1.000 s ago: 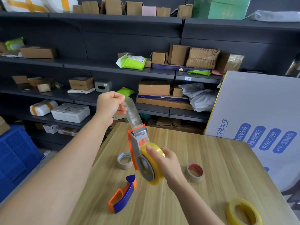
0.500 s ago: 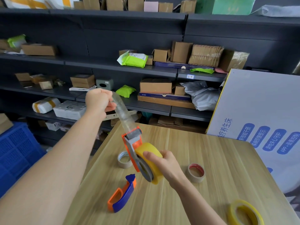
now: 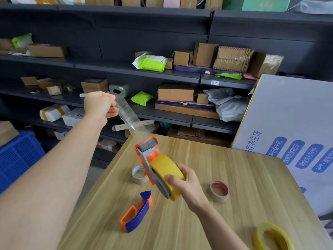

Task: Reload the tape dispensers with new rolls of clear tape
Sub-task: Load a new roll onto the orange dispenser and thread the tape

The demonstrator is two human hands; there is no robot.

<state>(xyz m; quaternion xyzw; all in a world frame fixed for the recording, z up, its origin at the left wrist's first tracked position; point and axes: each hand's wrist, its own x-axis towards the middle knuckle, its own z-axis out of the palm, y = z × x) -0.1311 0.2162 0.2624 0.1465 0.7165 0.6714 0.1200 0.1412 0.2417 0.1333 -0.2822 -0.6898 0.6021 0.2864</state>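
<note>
— Which way does the dispenser point?
— Roller end up and far-left, above the wooden table. The right hand is wrapped round its glossy yellow roll.
— And the tape?
— A clear, wrinkled strip runs far-left, pinched in the closed left hand.

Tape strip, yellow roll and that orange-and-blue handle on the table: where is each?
Tape strip (image 3: 128,115): head view, middle of the stretched clear band.
Yellow roll (image 3: 164,164): head view, outer curved face.
Handle (image 3: 136,213): head view, blue side.
</note>
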